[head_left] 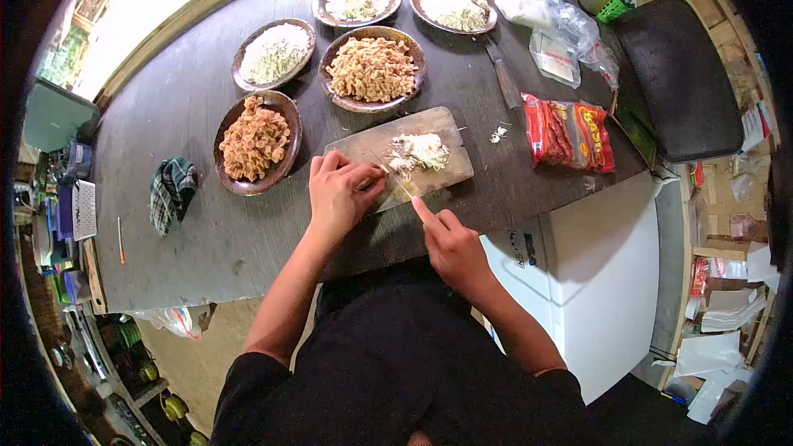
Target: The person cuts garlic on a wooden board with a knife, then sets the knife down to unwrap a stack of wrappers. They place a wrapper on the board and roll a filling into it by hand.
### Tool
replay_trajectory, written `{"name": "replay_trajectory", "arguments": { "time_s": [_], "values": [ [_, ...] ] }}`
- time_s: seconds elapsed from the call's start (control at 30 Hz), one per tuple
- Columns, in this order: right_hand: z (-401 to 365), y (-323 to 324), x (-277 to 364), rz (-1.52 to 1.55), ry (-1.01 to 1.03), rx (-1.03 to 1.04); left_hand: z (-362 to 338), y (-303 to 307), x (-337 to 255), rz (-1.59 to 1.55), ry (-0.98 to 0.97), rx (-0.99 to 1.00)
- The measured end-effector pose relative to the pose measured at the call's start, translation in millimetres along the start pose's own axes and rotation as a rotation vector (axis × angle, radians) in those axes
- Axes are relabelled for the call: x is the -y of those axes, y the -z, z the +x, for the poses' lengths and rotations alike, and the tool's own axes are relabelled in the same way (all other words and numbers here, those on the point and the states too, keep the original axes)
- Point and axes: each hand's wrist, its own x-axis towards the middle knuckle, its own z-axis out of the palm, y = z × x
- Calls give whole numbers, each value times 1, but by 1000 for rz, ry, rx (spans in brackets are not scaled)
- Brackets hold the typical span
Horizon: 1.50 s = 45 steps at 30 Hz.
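A wooden cutting board lies near the front of the dark table, with a pile of finely chopped white food on it. My right hand is closed around the handle of a knife, its index finger stretched along the top. The thin knife blade reaches over the board toward my left fingertips. My left hand rests on the board's left part with its fingers curled down. A small pale bit shows by those fingertips; whatever they hold is mostly hidden.
Two brown bowls hold crispy brown pieces. Farther back, three dishes carry pale shreds. To the right are a red sausage packet, plastic bags and a dark flat tool. A checked cloth lies left.
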Motion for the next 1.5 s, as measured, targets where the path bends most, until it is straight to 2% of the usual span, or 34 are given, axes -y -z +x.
{"name": "replay_trajectory", "arguments": {
  "time_s": [0.37,0.6,0.77,0.97,1.27,1.5],
  "values": [
    [13,-11,2,-56,50,-5,1,3,-3,-8,-7,14],
    [13,-5,-1,-88,12,-3,0,4,-4,9,-18,-4],
    [1,1,5,-15,53,-21,-1,4,0,51,-11,53],
    [8,-6,0,-62,61,48,0,5,-2,-5,13,27],
    [17,-9,-1,-41,10,17,0,4,-4,-4,15,8],
    [6,13,4,48,39,26,-1,4,0,10,10,35]
  ]
}}
